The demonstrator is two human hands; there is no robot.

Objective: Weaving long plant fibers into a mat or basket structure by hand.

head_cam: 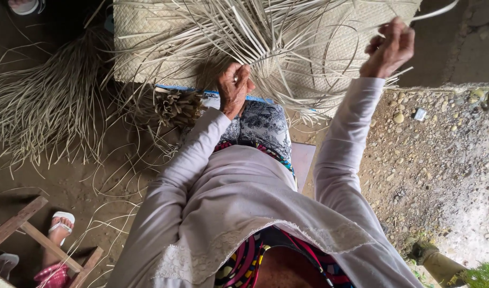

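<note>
Straw strip (436, 12) pulled by raised right hand (389, 48).

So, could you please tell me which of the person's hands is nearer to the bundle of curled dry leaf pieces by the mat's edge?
Left. The left hand works just beside the bundle, among the loose strips. The right hand is raised far across, pulling a strip.

Pale woven mat (148, 37) lies flat at 12 o'clock w/ loose dry strips (266, 48) fanning off its near edge; one strip (436, 10) lifted taut toward 1 o'clock.
</note>
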